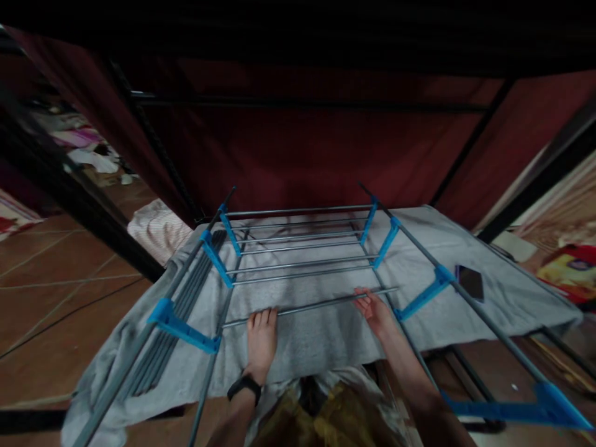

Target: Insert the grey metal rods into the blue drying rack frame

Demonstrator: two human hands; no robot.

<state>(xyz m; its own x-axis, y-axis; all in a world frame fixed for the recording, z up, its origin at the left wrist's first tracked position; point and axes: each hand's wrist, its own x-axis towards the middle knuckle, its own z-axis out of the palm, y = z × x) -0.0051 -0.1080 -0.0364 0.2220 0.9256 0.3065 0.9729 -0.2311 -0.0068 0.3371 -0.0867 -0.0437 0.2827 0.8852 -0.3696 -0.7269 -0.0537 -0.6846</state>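
A thin grey metal rod (316, 305) lies across the middle, slightly tilted, its right end higher in view. My left hand (261, 338), with a black band on the wrist, is closed over the rod near its left end. Toward the other end, the fingers of my right hand (372, 310) curl around the rod from below. Around both hands stands a frame of grey poles (419, 245) joined by blue plastic brackets (184, 329). Farther back, several crossbars (302, 266) span between the brackets. The rod's left end meets the left inner pole; I cannot tell whether it is fixed there.
Several loose grey rods (186, 310) lie bundled at the left on a grey cloth (321, 354). A dark phone (470, 282) rests on the cloth at the right. Dark red fabric (302, 149) hangs behind, with black metal posts (144, 261) at the sides. Tiled floor (69, 292) shows at left.
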